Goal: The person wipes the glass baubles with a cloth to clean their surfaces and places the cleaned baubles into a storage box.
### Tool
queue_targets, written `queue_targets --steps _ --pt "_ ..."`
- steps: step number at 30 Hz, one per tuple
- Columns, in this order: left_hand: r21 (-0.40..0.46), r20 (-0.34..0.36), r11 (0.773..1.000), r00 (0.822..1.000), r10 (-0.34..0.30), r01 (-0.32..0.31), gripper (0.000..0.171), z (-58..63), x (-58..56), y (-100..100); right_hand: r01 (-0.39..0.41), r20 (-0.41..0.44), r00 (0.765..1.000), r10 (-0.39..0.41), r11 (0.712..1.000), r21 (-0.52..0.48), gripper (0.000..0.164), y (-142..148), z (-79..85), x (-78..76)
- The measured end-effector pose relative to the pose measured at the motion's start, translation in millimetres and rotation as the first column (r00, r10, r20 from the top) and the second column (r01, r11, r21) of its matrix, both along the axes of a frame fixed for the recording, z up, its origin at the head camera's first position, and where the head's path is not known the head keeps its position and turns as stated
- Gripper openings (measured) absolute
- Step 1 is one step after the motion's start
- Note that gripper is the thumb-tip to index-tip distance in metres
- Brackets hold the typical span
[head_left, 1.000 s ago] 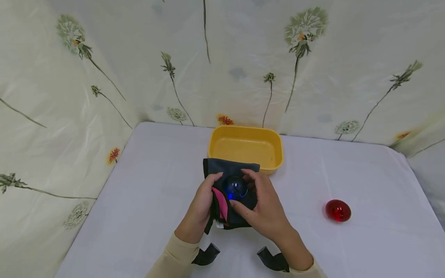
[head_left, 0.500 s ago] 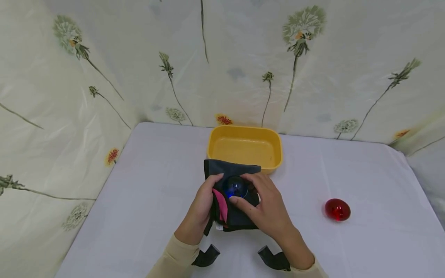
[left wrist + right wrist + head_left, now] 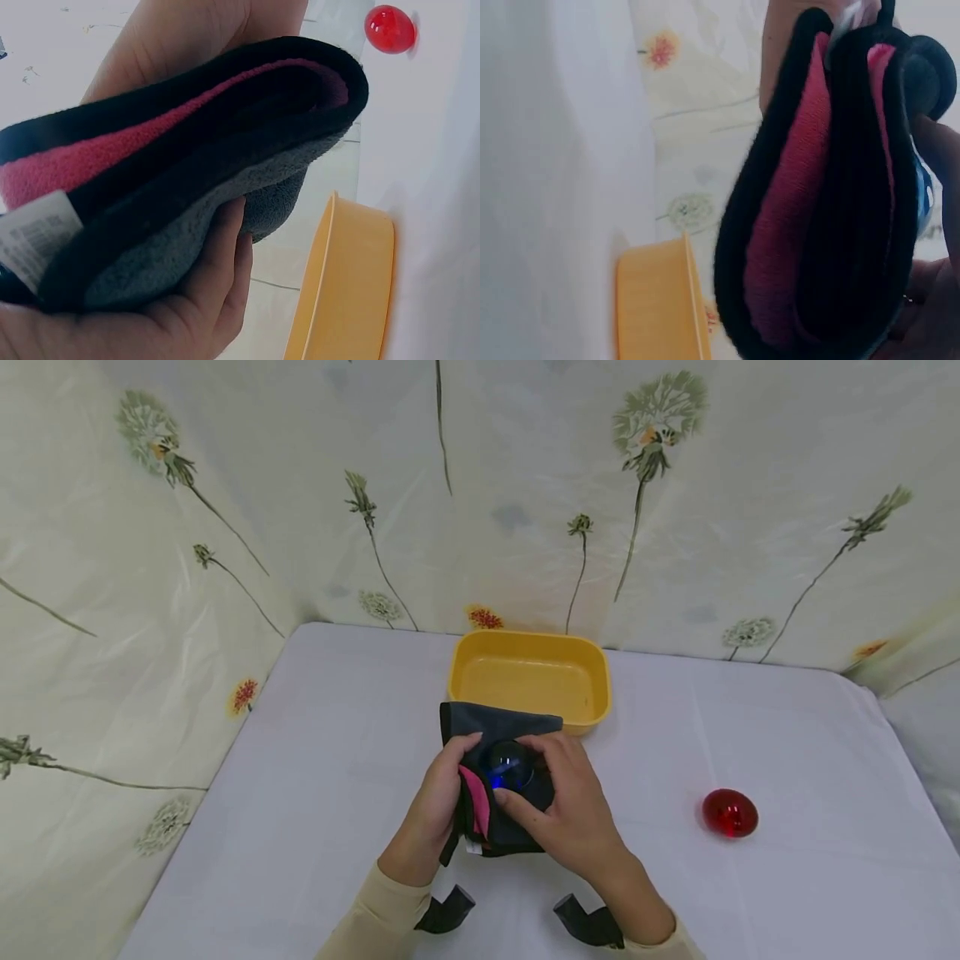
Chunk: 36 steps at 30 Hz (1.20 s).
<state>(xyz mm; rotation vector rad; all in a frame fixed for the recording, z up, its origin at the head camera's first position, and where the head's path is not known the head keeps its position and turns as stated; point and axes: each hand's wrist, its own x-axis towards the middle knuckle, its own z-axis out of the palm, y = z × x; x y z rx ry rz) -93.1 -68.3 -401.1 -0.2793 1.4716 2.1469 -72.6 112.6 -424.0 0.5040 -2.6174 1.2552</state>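
Observation:
A folded dark grey cloth [image 3: 498,718] with black edging and a pink inner side is held up in front of the yellow tub. My left hand [image 3: 431,797] grips its left side, thumb on top and fingers beneath, as the left wrist view shows. On the cloth sits a shiny dark blue ball [image 3: 510,763]. My right hand [image 3: 581,814] holds this ball between thumb and fingers, against the fabric. In the right wrist view the cloth [image 3: 787,225] hides most of the ball. A white label [image 3: 41,232] hangs from the cloth's edge.
The yellow tub [image 3: 528,720] stands just beyond the cloth. To the right, a shiny red egg-shaped object [image 3: 730,813] lies on the white-covered table [image 3: 825,752]. Black curved pieces [image 3: 447,910] show beside both wrists. A floral sheet [image 3: 510,468] hangs behind the table.
Both hands stay at nearly the same spot with the cloth and ball. My right hand's fingers and the cloth's lower right edge shift slightly. The red object and tub stay put.

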Motion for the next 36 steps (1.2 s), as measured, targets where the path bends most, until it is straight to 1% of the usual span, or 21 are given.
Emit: queue_targets --steps 4,7,12,18,25,28,30,33,36 --pt "-0.006 0.009 1.000 1.000 0.001 0.000 0.067 1.8 0.2 -0.1 -0.004 0.028 1.000 0.004 1.000 -0.007 0.081 -1.6 2.2 0.4" --pt "0.000 0.011 1.000 1.000 -0.005 0.005 0.066 1.5 0.0 -0.3 -0.007 0.033 0.999 0.007 1.000 -0.015 0.083 -1.2 2.6 0.5" --pt "0.005 0.020 1.000 1.000 -0.006 0.006 0.066 2.2 0.0 0.1 -0.027 -0.009 1.000 0.027 0.999 -0.022 0.074 0.7 1.2 -0.5" --pt "0.001 -0.011 1.000 1.000 -0.016 0.016 0.064 1.8 0.3 0.4 -0.013 -0.066 0.998 0.011 1.000 -0.025 0.058 3.6 -0.8 -2.2" --pt "-0.014 -0.001 1.000 1.000 -0.019 0.019 0.061 -1.6 -0.2 2.9 0.024 -0.032 0.999 -0.025 1.000 -0.007 0.043 4.9 0.0 -2.3" --pt "-0.026 -0.007 1.000 1.000 -0.016 0.016 0.062 -2.5 -0.3 3.1 0.029 -0.007 1.000 -0.029 1.000 -0.001 0.041 4.4 0.4 -2.0" --pt "-0.024 -0.011 1.000 1.000 -0.008 0.008 0.061 -2.9 -0.3 2.5 0.022 0.013 1.000 -0.022 1.000 -0.002 0.043 3.3 0.0 -1.6" --pt "-0.010 -0.009 1.000 1.000 0.000 0.000 0.062 -2.0 -0.6 1.4 0.005 0.038 0.999 -0.005 1.000 0.003 0.051 1.1 -0.6 -0.7" --pt "-0.002 0.007 1.000 1.000 -0.002 0.002 0.066 -1.9 -1.0 0.9 -0.013 0.043 0.999 0.013 1.000 0.014 0.067 -0.9 -1.2 0.4"
